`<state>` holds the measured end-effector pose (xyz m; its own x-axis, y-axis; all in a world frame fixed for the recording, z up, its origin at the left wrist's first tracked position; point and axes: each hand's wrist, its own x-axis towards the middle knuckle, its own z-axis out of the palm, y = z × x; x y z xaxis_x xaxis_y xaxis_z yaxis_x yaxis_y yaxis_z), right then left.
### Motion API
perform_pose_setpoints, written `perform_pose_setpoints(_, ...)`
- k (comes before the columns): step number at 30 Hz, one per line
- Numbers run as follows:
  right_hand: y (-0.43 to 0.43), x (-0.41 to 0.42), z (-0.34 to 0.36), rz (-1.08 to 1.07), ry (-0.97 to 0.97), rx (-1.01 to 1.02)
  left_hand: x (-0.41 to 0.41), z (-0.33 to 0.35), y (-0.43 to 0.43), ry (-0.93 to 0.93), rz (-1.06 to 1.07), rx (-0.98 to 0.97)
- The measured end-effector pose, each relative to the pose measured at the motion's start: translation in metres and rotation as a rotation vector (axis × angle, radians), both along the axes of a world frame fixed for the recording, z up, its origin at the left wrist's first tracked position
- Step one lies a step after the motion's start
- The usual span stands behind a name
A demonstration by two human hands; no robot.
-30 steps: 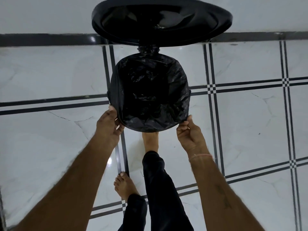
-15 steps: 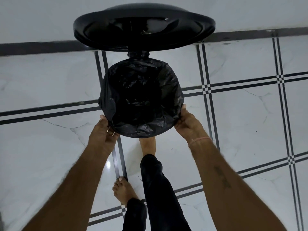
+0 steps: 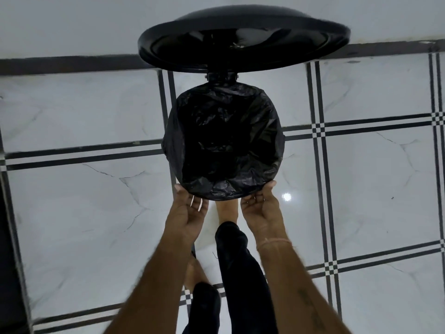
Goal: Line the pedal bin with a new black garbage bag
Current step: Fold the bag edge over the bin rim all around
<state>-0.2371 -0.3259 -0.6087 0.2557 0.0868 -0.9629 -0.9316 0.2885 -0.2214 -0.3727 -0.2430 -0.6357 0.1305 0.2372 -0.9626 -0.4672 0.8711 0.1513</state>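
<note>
The pedal bin stands on the tiled floor below me with its round black lid raised and tilted back. A black garbage bag sits inside the bin and is folded over the whole rim, hiding the bin body. My left hand touches the bag's near left edge, fingers curled under it. My right hand holds the near right edge the same way. The two hands are close together at the front of the rim. My right foot rests at the bin's base, where the pedal is hidden.
White marble-look floor tiles with black double lines surround the bin. A white wall with a dark skirting strip runs behind the lid. My left foot stands further back. A dark object edge shows at far left.
Both hands slid from the sides of the rim toward the front and now sit closer together under the bag's near edge. The camera view shifted, moving the bin rightward in frame.
</note>
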Motion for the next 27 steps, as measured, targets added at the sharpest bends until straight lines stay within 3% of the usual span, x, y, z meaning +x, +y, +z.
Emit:
perform_pose_setpoints(5, 0.012, 0.001, 0.005, -0.111, 0.063, 0.039, 0.011, -0.003, -0.002, 0.033, 0.083, -0.016)
perform_pose_setpoints(8, 0.017, 0.005, -0.002, 0.035, 0.049, -0.014, 0.012, -0.004, 0.003, 0.069, 0.05, -0.038)
perform_pose_setpoints(12, 0.015, 0.008, -0.003, -0.034, 0.016, -0.04, 0.01, -0.003, 0.01, 0.113, 0.022, -0.008)
perform_pose_setpoints(22, 0.01, 0.068, -0.01, 0.39, -0.244, -0.212, 0.001, 0.012, 0.062, 0.174, -0.23, 0.151)
perform_pose_setpoints(27, 0.024, 0.091, -0.007, 0.479, -0.222, -0.284, 0.006, 0.013, 0.084, 0.293, -0.304, 0.117)
